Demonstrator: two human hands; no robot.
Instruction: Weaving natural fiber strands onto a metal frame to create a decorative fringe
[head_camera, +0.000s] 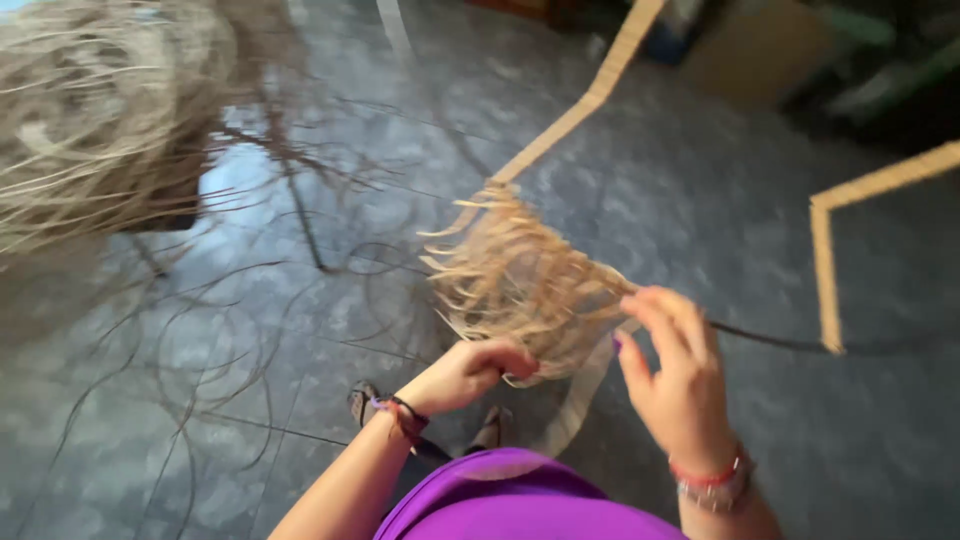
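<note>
Head view: 2 hands, left (468, 372) & right (678, 380), fingers gripping 1 woven strip (520, 285).

Both forearms reach up from the near edge, bare, a band at each wrist. The left hand (470, 370) is curled into a loose fist; the right hand (678, 385) is raised, fingers (668, 305) pinched together, back toward the camera.
</note>
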